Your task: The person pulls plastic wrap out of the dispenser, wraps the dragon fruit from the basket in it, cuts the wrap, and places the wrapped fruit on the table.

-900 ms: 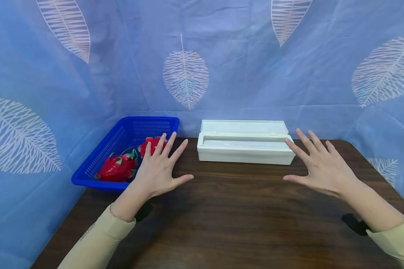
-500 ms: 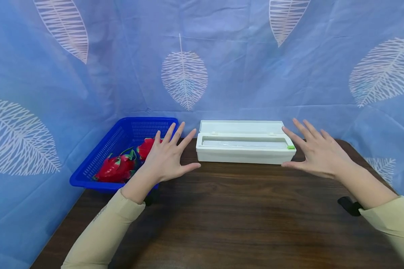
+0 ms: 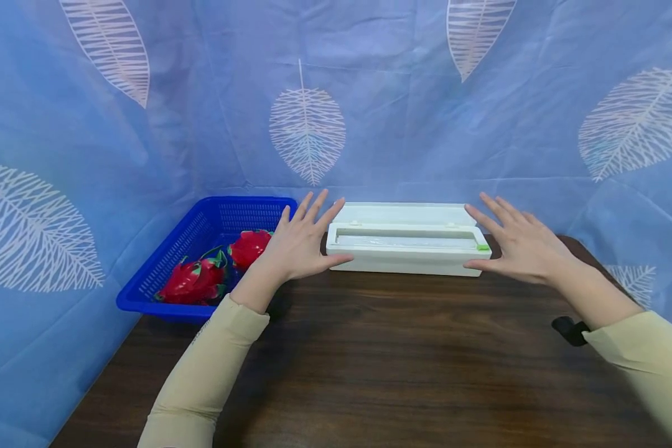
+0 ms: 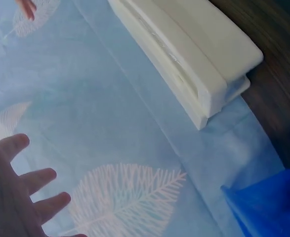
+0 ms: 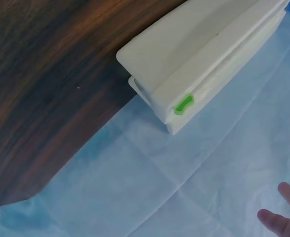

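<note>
A long white plastic wrap dispenser [image 3: 403,261] lies at the back of the table with its lid [image 3: 397,214] raised. Clear film on a roll shows in its slot, and a small green slider [image 3: 483,247] sits at the right end. My left hand [image 3: 299,246], fingers spread, overlaps the dispenser's left end in the head view and holds nothing. On the other side my right hand [image 3: 523,246] is likewise spread and empty, thumb and fingertips by the right end. In the right wrist view, the dispenser [image 5: 184,54] shows its green slider end.
A blue plastic basket [image 3: 162,264] stands at the back left, holding a red dragon fruit [image 3: 193,281] and a second dragon fruit [image 3: 249,247]. The dark wooden table [image 3: 403,361] backs onto a blue leaf-print cloth [image 3: 397,124].
Both hands have moved forward toward the dispenser, the left also to the right and the right slightly to the left. The green slider, hidden earlier behind the right hand, now shows.
</note>
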Demonstrator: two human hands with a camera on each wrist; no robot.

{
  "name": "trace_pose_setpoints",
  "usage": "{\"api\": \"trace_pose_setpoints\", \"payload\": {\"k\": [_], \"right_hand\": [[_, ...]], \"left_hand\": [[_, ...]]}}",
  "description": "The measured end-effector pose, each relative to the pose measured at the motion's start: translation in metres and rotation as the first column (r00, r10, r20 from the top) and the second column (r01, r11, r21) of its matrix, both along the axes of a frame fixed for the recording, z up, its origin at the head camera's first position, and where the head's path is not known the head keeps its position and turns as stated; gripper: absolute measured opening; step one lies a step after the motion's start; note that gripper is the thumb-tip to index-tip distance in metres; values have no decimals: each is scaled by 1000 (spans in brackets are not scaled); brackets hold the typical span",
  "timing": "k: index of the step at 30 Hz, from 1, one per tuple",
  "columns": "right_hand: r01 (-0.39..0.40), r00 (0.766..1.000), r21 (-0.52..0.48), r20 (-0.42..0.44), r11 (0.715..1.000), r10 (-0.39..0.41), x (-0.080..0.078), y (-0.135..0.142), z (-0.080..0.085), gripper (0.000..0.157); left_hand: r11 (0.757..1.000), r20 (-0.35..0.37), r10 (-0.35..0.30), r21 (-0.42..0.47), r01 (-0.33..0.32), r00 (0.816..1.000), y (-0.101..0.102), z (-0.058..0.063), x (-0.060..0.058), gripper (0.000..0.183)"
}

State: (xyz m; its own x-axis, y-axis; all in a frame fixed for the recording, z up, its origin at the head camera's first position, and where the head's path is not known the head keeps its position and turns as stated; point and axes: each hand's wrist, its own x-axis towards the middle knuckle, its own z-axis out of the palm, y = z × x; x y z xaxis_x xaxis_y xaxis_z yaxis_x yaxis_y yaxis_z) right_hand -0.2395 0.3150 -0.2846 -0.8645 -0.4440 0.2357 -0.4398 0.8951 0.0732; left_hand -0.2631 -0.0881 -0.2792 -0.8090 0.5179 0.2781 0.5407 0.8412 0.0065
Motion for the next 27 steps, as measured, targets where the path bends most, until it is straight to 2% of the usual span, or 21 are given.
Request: {"api": "trace_pose_setpoints", "payload": {"k": [6, 12, 19, 27], "right_hand": [[-13, 999, -41, 29, 999, 14, -6, 1, -4, 105], [-8, 997, -71, 73, 997, 13, -17, 3, -10, 103], [34, 988, -109, 156, 993, -16, -32, 6, -27, 98], [97, 973, -180, 224, 979, -55, -40, 9, -42, 97]], "left_hand": [[996, 57, -30, 89, 25, 998, 5, -8, -13, 96], [991, 100, 14, 129, -27, 995, 10, -22, -25, 96], [978, 157, 22, 203, -54, 987, 18, -44, -40, 94], [950, 186, -13, 309, -46, 983, 24, -69, -58, 90]]}}
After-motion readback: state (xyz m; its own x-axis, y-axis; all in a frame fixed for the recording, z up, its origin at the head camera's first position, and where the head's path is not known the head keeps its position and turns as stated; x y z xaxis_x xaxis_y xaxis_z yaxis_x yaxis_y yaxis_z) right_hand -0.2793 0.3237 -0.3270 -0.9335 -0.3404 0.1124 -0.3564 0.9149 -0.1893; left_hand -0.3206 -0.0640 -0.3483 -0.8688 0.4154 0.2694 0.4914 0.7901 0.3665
